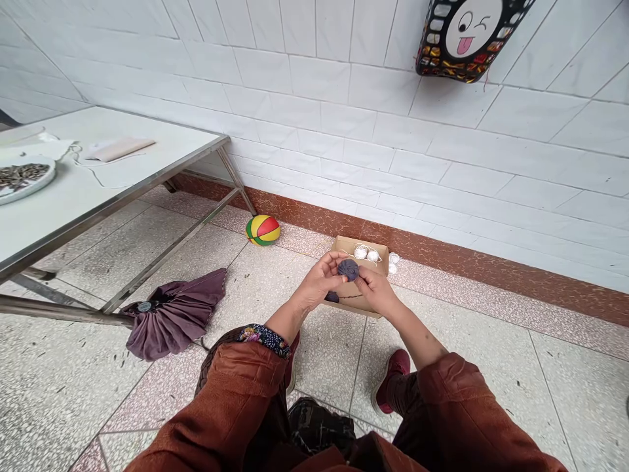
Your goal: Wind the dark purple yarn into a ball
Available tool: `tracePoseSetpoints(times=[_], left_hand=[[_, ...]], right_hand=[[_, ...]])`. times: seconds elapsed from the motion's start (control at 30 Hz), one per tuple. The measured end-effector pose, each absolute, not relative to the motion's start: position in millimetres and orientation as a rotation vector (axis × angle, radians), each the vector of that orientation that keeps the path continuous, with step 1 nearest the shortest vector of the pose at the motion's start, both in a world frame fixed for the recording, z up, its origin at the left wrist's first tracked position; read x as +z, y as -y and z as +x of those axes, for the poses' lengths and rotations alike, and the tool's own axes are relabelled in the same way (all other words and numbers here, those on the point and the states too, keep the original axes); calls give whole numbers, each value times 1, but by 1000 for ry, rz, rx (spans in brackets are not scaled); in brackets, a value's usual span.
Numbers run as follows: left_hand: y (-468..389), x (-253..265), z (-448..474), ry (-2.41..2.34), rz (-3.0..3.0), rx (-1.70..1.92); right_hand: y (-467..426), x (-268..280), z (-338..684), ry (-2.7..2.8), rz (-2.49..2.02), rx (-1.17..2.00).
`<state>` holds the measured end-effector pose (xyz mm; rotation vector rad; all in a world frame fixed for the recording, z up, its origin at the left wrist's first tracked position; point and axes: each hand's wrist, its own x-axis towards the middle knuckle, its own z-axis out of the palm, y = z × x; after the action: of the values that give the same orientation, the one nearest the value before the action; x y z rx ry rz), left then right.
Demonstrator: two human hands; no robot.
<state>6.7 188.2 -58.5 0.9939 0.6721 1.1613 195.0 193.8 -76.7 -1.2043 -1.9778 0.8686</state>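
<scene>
A small dark grey ball of yarn (348, 269) is held up between my two hands, over a shallow cardboard box (358, 303) on the floor. My left hand (322, 278) grips the ball from its left side, thumb below and fingers above. On the other side, my right hand (372, 286) pinches the ball's lower right edge with its fingertips. Inside the box lie white yarn balls (367, 253) at the far end and a dark piece of yarn (332, 297) at the near left. My hands hide the box's middle.
White balls (393, 262) sit on the floor beside the box. A striped ball (263, 230) rests by the table leg. Purple cloth (177, 314) lies under the table (162, 141)'s edge at left. A black basket (472, 36) hangs on the wall.
</scene>
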Motion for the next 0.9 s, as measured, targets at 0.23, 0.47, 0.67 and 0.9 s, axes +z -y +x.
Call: tracePoseSetpoints(times=[0.23, 0.47, 0.67, 0.9], left_hand=[[-197, -70, 6, -1113, 1132, 1211], [-186, -66, 9, -1023, 1369, 904], [-180, -53, 12, -740, 1104, 920], [-189, -58, 11, -763, 835, 1127]], right_hand=[[-179, -57, 192, 2155, -888, 930], [-191, -44, 208, 1970, -1008, 820], [-204, -67, 209, 1894, -1192, 760], [-189, -79, 190, 2035, -1145, 887]])
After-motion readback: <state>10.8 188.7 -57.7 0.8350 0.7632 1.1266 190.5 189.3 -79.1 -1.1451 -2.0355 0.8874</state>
